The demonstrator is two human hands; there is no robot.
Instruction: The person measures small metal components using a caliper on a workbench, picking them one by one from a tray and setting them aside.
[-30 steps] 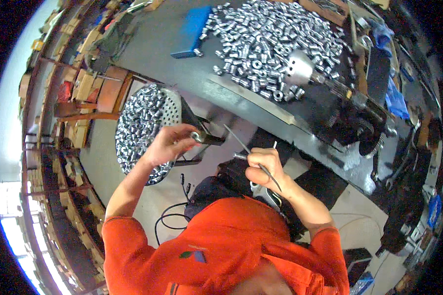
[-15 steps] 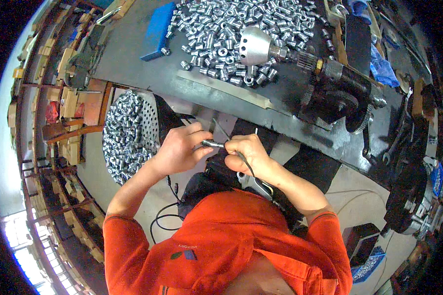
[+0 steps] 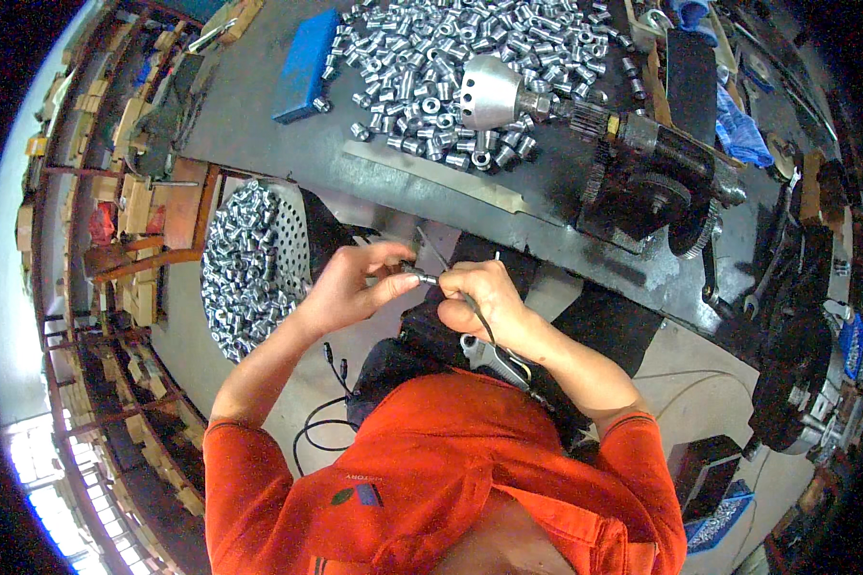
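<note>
In front of my lap, the fingers and thumb of my left hand (image 3: 350,287) pinch a small shiny metal sleeve (image 3: 426,278). My right hand (image 3: 479,295) is closed beside it, its fingertips at the sleeve's right end. A thin dark rod-like tool (image 3: 433,247) passes through the right fist; its tip points away from me, and a dark length comes out below toward my lap. How the tool's tip sits against the sleeve cannot be made out. Left of my hands, a perforated metal basket (image 3: 295,235) holds a heap of similar sleeves (image 3: 244,278).
The dark workbench (image 3: 259,139) carries a large pile of metal sleeves (image 3: 431,62), a blue block (image 3: 307,67), a flat metal bar (image 3: 431,175) and a geared machine (image 3: 652,182) with a cone-shaped head (image 3: 490,92). Black cables (image 3: 321,422) hang at my left. Shelving (image 3: 105,278) lines the far left.
My left fingers have shifted on the sleeve, with the index finger lifting and the thumb sliding toward its right end. My right hand stays nearly still.
</note>
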